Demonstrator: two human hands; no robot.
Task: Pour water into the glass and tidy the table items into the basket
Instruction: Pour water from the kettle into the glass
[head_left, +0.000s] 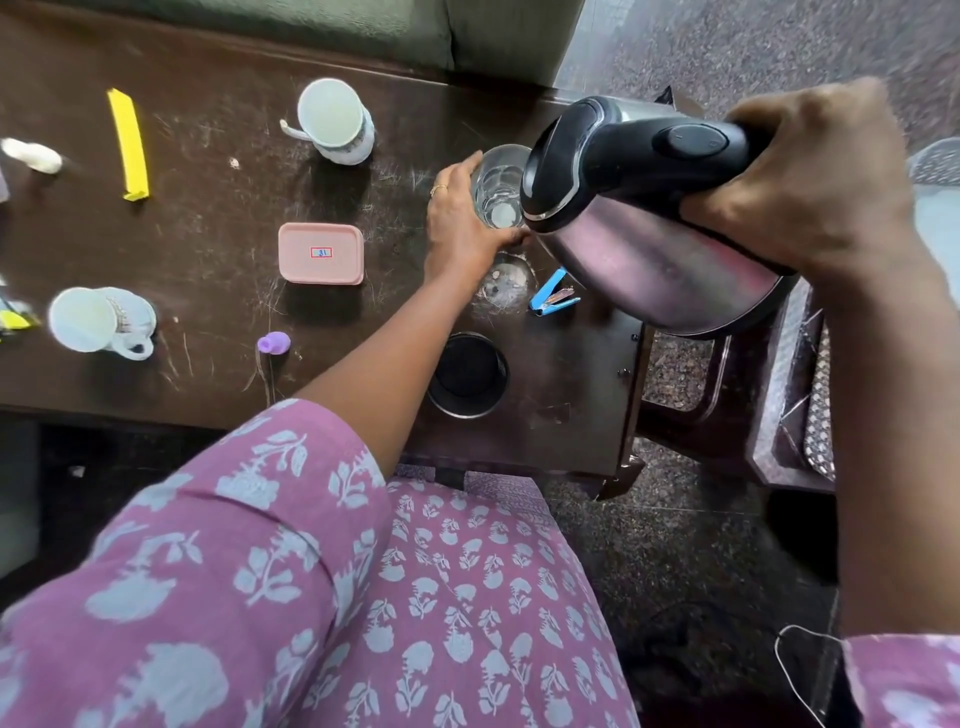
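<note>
A clear glass (497, 188) stands on the dark wooden table (218, 218), and my left hand (464, 223) wraps around its left side. My right hand (815, 182) grips the black handle of a steel electric kettle (644, 244), which is tilted with its black lid end over the glass rim. Whether water is flowing is hidden by the kettle. On the table lie a pink lidded box (320, 253), two white cups (337, 120) (101, 320), a yellow strip (130, 144), a blue clip (551, 299) and a small purple piece (274, 343).
A black kettle base (466, 375) sits near the table's front edge. A wet ring (506, 285) marks the wood below the glass. A white object (32, 155) lies at far left. A dark woven basket (795, 395) stands right of the table.
</note>
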